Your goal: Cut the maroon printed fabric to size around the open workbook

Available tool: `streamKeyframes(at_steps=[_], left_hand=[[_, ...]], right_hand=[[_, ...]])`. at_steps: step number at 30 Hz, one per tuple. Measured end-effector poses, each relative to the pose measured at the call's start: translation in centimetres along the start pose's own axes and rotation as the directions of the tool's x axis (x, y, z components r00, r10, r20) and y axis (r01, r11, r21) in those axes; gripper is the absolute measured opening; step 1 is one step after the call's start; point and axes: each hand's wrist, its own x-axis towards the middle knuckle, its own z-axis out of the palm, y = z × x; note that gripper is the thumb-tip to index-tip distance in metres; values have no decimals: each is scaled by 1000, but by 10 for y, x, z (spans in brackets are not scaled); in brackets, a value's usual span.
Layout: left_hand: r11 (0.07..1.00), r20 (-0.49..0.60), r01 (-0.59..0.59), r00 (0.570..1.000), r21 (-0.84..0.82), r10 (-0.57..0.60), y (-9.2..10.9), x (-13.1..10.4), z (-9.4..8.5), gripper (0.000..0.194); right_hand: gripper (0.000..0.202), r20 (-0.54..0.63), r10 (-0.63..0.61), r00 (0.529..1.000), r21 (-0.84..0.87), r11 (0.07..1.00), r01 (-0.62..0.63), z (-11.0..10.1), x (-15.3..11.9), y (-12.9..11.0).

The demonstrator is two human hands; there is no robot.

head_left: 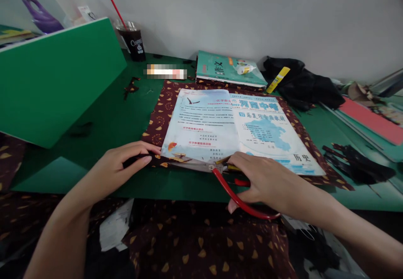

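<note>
My right hand (258,178) grips a pair of scissors with red handles (231,193), its blades pointing left along the near edge of a dark maroon cloth (155,115) printed with yellow leaves. At that cloth's near left corner, my left hand (126,161) has thumb and fingers closed on the edge. An open booklet (204,119) lies face down over the cloth, both its covers showing. Part of the scissors is hidden behind my right fingers.
Behind the booklet lies a green book (226,69) with a small glue bottle (245,69) on it. A yellow glue stick (278,80) rests beside black fabric (299,77). At left stand a green board (63,81) and a coffee cup (134,41). Dark scraps (359,161) lie right.
</note>
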Motion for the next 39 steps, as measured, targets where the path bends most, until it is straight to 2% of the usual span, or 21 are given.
streamKeyframes(at_steps=[11, 21, 39], left_hand=[[1000, 16, 10, 1000, -2, -10, 4, 1, -2, 29], [1000, 24, 26, 999, -9, -25, 2, 0, -1, 28], [1000, 19, 16, 1000, -2, -16, 2, 1, -2, 28]], right_hand=[[58, -59, 18, 998, -42, 999, -20, -6, -10, 5], [62, -10, -4, 1000, -7, 1000, 3, 0, -2, -1], [46, -40, 4, 999, 10, 1000, -3, 5, 2, -2]])
